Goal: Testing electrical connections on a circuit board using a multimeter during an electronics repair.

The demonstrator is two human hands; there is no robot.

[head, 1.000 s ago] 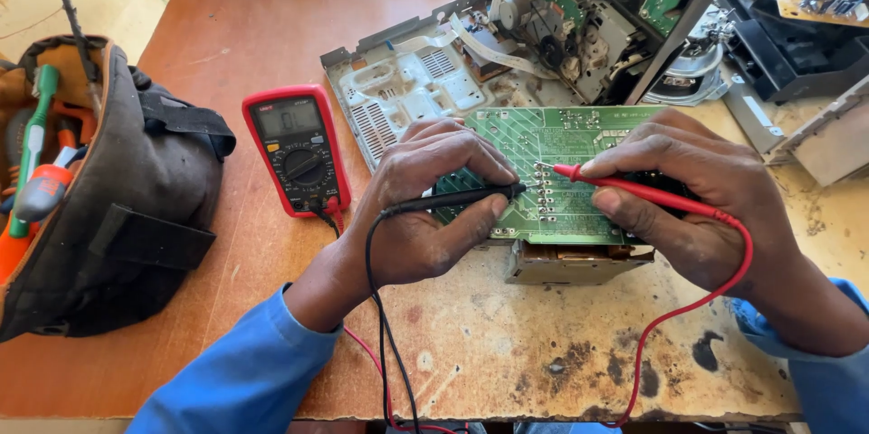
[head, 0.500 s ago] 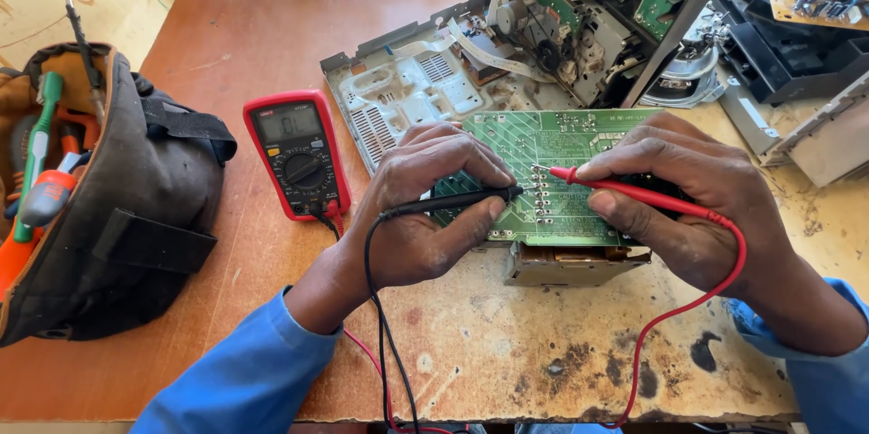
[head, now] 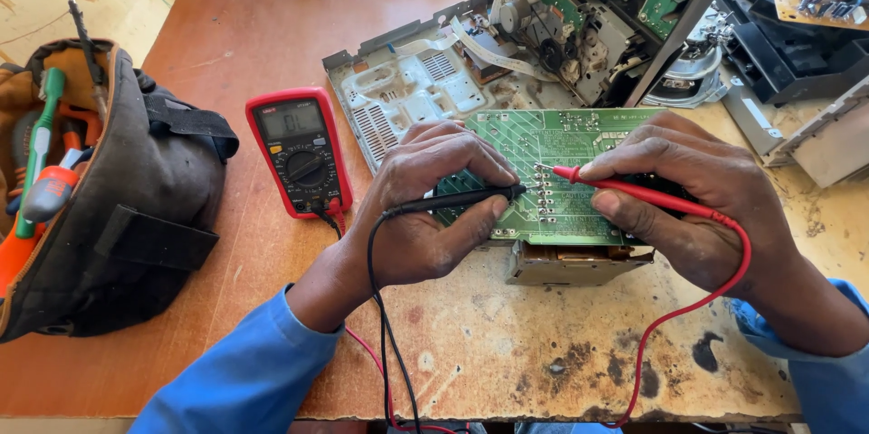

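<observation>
Head view, green circuit board (head: 552, 171) solder-side up, left hand (head: 434, 208) fingers pinching black probe (head: 462, 201), right hand (head: 697, 199) fingers pinching red probe (head: 634, 191).

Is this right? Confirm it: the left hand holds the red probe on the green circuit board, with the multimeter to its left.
Not quite. In the head view the left hand holds the black probe; the red probe is in the right hand. The rest stands.

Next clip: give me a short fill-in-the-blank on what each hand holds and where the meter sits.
1. The left hand holds the slim ____ test probe.
2. The right hand holds the thin ____ test probe.
3. Both probe tips rest on the flat ____ circuit board.
4. The red-cased multimeter lies between the board and the dark fabric ____.

Missing words: black; red; green; tool bag
</observation>
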